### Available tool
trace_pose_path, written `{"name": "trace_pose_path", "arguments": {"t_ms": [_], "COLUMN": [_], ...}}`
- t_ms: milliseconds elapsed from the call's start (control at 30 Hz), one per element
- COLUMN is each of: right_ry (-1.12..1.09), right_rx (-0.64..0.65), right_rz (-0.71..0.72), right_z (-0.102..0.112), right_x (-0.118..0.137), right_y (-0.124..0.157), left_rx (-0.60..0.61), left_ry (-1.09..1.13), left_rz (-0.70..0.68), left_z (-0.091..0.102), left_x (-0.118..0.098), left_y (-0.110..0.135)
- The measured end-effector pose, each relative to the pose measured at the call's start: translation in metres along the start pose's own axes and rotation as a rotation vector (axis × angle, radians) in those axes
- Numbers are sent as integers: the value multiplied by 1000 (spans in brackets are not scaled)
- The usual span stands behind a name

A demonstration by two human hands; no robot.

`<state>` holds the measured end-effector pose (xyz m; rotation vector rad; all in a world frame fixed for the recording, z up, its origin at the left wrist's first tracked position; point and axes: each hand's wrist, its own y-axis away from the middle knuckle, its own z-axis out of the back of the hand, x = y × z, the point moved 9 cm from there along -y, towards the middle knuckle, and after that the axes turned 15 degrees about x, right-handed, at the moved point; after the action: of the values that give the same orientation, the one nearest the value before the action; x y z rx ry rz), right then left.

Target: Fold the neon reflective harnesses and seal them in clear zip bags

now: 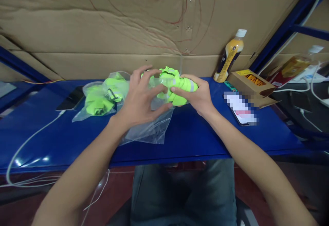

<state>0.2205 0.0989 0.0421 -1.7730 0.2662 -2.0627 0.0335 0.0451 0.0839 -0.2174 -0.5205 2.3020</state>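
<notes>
My left hand [142, 97] pinches the mouth of a clear plastic bag [151, 126] that lies on the blue shelf [180, 140]. My right hand [197, 95] grips a folded neon-green reflective strap bundle [174, 85] at the bag's opening. Both hands meet at the middle of the shelf, fingers closed. A second clear bag with a neon-green bundle inside [101, 97] lies just left of my left hand.
A dark phone [72, 99] with a white cable [28, 143] lies at the left. A yellow drink bottle [230, 58] stands against the cardboard wall [128, 23]. A small open carton [252, 83], a second phone [241, 111] and a bottle [300, 63] sit at the right.
</notes>
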Motion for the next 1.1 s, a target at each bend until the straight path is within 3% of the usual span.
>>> {"name": "trace_pose_path", "arguments": {"t_ms": [200,300,533,633,767,933,1100], "right_ry": [10,27,162,246,249,209,335], "right_rx": [26,50,95,54,-10,13,26], "right_rz": [70,99,206,291,261,256,305], "right_z": [-10,-18,-21,-16,-8,-16,-26], "right_x": [15,18,35,45,45,52,56], "right_y": [4,7,12,15,13,17,21], "left_rx": [135,165,122,88,54,-72,-21], "left_ry": [-32,-65,-12,68,118,28,34], "left_rz": [173,223,258,153,-40,101,183], "left_z": [-26,-30,-27,-28,-28,-20,-26], "left_x": [15,15,16,12,1,7,11], "left_y": [-3,-4,1,2,0,-1,3]}}
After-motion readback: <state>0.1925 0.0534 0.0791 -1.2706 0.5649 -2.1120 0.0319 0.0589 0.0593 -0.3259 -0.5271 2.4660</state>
